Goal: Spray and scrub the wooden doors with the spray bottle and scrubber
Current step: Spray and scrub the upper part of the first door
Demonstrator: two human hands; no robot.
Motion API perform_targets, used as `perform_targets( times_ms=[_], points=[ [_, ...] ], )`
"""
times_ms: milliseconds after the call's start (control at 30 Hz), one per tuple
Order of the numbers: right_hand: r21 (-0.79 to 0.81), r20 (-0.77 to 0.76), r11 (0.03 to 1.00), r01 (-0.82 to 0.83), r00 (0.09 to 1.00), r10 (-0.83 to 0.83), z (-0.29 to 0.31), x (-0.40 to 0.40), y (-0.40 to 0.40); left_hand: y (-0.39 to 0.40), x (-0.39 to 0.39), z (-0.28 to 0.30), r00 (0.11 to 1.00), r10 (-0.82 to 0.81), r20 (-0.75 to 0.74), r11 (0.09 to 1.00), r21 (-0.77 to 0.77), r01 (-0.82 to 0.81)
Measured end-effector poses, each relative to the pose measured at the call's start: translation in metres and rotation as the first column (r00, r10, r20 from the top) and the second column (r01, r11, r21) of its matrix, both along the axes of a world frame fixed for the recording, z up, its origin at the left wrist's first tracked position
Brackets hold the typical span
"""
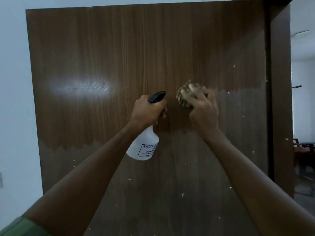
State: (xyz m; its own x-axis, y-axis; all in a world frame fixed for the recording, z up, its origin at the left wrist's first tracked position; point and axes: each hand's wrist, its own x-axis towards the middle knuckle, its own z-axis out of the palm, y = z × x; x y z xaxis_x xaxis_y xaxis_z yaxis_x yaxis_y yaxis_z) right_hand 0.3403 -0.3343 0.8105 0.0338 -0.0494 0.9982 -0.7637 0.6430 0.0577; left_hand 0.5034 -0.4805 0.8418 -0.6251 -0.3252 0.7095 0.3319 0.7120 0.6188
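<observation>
A brown wooden door (136,48) fills the view in front of me. Its lower part looks duller and wet, with small pale flecks stuck to it. My left hand (147,112) grips the neck of a white spray bottle (144,147) with a black trigger head, nozzle pointing up and right at the door. My right hand (203,108) holds a round tan scrubber (185,95) and presses it against the door at mid height. The right hand is motion-blurred.
A white wall (13,82) borders the door on the left. On the right stands the dark door frame (279,99), with another room and dark furniture (305,154) beyond it. A light glare patch (81,86) sits on the door's left half.
</observation>
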Motion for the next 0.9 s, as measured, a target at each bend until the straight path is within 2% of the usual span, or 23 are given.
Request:
perform_targets(
  times_ms=[100,267,333,433,500,567,700,767,900],
  points=[
    [-0.097,0.059,0.995,-0.035,0.997,0.041,0.009,0.012,-0.012,0.01,-0.011,0.004,1.0,0.0,0.007,1.0,0.016,0.0],
    [0.06,-0.137,0.998,-0.006,0.991,0.014,-0.092,0.002,-0.014,0.023,-0.026,0.002,1.0,-0.02,-0.002,1.0,-0.015,0.02],
    [0.09,-0.151,0.996,0.023,0.989,-0.009,-0.072,-0.012,-0.001,0.029,-0.031,0.004,0.999,-0.041,0.014,0.999,-0.02,0.042],
    [-0.06,-0.038,0.998,0.03,0.999,-0.032,0.0,-0.016,0.013,0.037,-0.038,0.007,0.998,-0.039,0.04,0.999,-0.012,0.04],
    [-0.132,0.03,0.991,0.021,0.999,-0.017,0.021,-0.013,0.015,0.042,-0.041,0.009,0.998,-0.027,0.05,1.0,-0.013,0.027],
    [-0.137,0.019,0.991,-0.003,1.0,0.006,-0.003,-0.011,0.015,0.047,-0.044,0.007,0.998,-0.03,0.053,1.0,-0.006,0.03],
    [-0.104,-0.026,0.995,-0.002,1.0,-0.001,-0.097,-0.017,0.021,0.057,-0.047,0.003,0.998,-0.033,0.056,0.999,0.018,0.032],
    [-0.082,-0.013,0.997,0.004,1.0,-0.005,-0.08,-0.028,0.03,0.065,-0.05,0.003,0.996,-0.025,0.085,1.0,0.017,0.023],
    [-0.167,0.093,0.986,-0.015,0.995,0.031,0.013,-0.033,0.049,0.077,-0.058,0.006,0.992,-0.027,0.12,0.999,-0.014,0.029]
  ],
)
